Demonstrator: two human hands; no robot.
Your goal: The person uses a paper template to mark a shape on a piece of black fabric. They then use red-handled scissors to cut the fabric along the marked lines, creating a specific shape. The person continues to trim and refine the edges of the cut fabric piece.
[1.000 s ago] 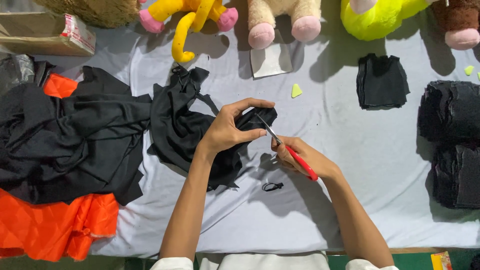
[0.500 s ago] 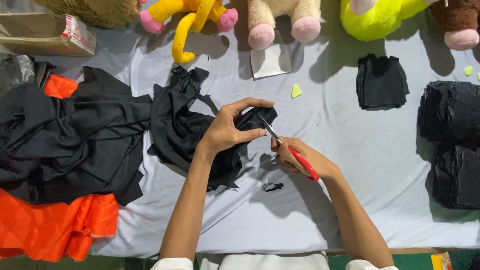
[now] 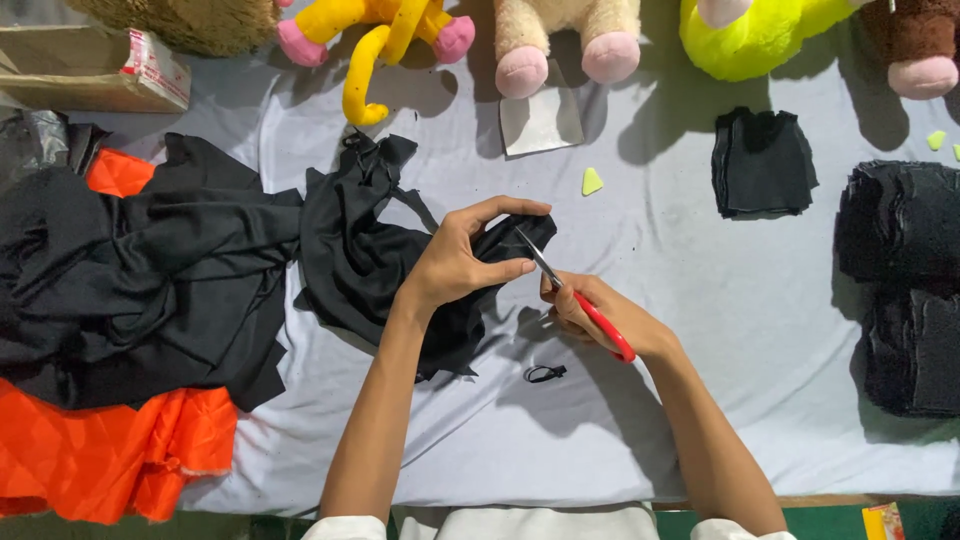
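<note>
My left hand [image 3: 462, 255] pinches a piece of black cloth [image 3: 372, 262] between thumb and fingers, lifted a little off the grey table cover [image 3: 700, 330]. In my right hand [image 3: 600, 318] are red-handled scissors [image 3: 585, 305], their blades pointing up-left into the edge of the cloth just right of my left fingers. A small black cloth scrap [image 3: 544, 373] lies on the cover below the two hands.
A large heap of black fabric [image 3: 130, 280] over orange fabric [image 3: 110, 455] fills the left. Stacks of cut black pieces [image 3: 762, 165] [image 3: 905, 285] lie at the right. Plush toys [image 3: 560, 40] line the far edge, with a cardboard box [image 3: 90, 65] at the far left.
The scissors and my right hand have shifted very slightly against the cloth edge. My left hand keeps the same grip.
</note>
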